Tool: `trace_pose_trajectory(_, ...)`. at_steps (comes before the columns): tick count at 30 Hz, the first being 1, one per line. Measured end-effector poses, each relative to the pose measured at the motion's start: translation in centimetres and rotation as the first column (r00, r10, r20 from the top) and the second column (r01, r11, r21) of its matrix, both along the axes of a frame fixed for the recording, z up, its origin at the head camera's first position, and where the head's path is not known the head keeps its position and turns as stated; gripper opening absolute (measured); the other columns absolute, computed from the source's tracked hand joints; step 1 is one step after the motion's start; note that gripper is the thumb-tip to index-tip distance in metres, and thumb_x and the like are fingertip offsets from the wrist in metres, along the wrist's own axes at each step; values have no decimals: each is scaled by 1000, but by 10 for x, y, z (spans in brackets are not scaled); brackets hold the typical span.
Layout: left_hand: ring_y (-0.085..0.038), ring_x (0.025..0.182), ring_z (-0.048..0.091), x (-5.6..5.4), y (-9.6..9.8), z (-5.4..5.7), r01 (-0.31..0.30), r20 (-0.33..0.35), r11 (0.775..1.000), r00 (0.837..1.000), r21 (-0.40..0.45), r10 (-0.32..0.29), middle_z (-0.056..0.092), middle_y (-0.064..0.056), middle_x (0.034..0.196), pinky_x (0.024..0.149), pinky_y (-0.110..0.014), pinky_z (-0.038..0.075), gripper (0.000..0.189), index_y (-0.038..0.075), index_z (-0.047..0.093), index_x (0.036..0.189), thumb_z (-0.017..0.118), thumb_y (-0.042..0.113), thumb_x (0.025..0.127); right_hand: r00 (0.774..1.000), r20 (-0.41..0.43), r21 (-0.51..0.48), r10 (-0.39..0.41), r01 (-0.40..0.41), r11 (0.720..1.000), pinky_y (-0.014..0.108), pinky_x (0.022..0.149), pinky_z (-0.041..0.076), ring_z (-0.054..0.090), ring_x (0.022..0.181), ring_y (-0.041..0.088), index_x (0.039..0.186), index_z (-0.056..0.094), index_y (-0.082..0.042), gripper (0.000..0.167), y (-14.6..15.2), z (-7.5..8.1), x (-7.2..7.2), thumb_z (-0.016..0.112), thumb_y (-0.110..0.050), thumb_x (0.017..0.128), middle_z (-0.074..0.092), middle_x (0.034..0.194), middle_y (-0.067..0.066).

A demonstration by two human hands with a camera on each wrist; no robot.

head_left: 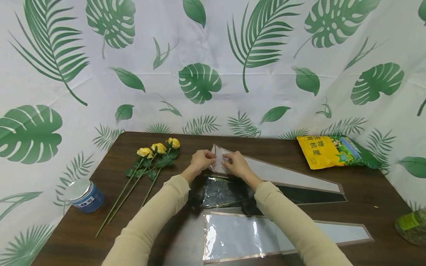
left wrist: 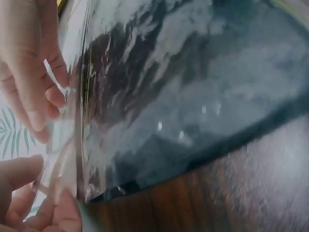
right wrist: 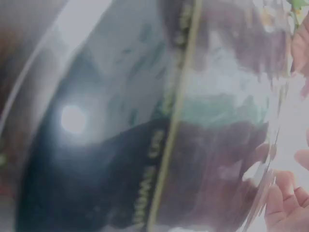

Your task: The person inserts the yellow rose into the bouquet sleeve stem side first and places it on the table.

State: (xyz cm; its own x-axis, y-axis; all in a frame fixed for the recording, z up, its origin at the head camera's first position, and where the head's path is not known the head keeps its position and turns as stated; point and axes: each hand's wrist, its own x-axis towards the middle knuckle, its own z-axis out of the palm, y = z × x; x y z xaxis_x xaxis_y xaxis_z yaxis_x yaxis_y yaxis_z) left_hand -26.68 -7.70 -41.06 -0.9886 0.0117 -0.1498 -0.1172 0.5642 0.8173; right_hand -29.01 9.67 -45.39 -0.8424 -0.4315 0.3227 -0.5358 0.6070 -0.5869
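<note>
A tapered flower sleeve with a pale panel and brown border lies slantwise, its wide end lifted off the table. My left hand pinches the raised clear film at that end, fingertips and thumb curled on it in the left wrist view. Facing it, my right hand holds the same end, with its thumb and fingers at the film's edge in the right wrist view. Just below the hands is a glossy black sleeve with a thin gold line. Closer to me lies another pale sleeve, partly covered by my right forearm.
Three yellow roses with long stems lie on the left of the dark wooden table. A blue tin stands near the left edge. At back right is a yellow bag; a jar with a yellow-green label is at far right.
</note>
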Motion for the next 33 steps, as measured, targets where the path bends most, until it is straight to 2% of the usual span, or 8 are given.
trace_pose_trajectory(6,-29,103,56,1,6,-4,-125,-90,992,988,-3,124,66,-12,103,84,-36,48,14,2,70,94,70,8,81,989,136,-47,-55,62,997,41,71,54,66,79,31,111,64,7,31,-2,8,6,65,-13,87,68,90,21)
trace_pose_trajectory(8,-29,100,57,1,7,-4,-148,-80,988,985,47,152,66,-13,102,81,-35,50,15,1,69,94,70,7,81,992,118,-58,-51,58,997,40,71,55,67,78,30,111,65,6,31,0,4,3,65,-13,87,69,90,21)
trace_pose_trajectory(12,-23,81,62,-1,8,-6,-154,-38,971,986,181,163,67,-16,95,63,-27,55,16,-2,65,97,68,3,82,1000,22,-106,-21,24,994,28,62,53,65,69,16,108,69,-3,32,10,-27,-20,65,-27,88,70,81,10)
trace_pose_trajectory(16,-20,75,65,-1,9,-8,-169,-12,946,984,275,179,67,-20,96,59,-26,56,24,-5,60,104,67,-1,82,992,101,-97,-78,88,991,37,68,54,67,75,25,109,68,0,29,3,-11,-8,65,-20,88,69,88,16)
trace_pose_trajectory(20,-19,74,66,-1,9,-11,-155,-4,937,986,313,164,67,-21,98,63,-27,57,35,-5,57,115,68,-1,82,978,135,-100,-158,172,980,42,73,53,65,81,33,108,65,6,27,-10,17,14,65,-10,86,67,91,20)
trace_pose_trajectory(23,-13,68,62,-1,10,-14,-133,-22,951,989,280,145,69,-16,90,61,-23,55,31,-3,63,112,71,5,83,966,149,-120,-209,227,966,40,74,53,65,82,31,109,65,5,29,-18,25,21,65,-14,88,67,89,18)
trace_pose_trajectory(29,-12,70,50,0,15,-20,-77,-118,986,988,149,95,65,-2,71,55,-20,41,20,4,72,95,75,17,80,926,206,-186,-316,354,917,39,70,52,65,82,28,105,68,2,28,-26,27,20,69,-19,86,68,86,15)
trace_pose_trajectory(33,-12,73,55,0,16,-18,-19,-107,974,993,225,44,69,-6,84,59,-20,46,24,7,71,104,71,20,84,902,224,-198,-369,413,889,33,65,52,66,78,26,100,71,0,20,-23,22,15,68,-14,86,70,87,14)
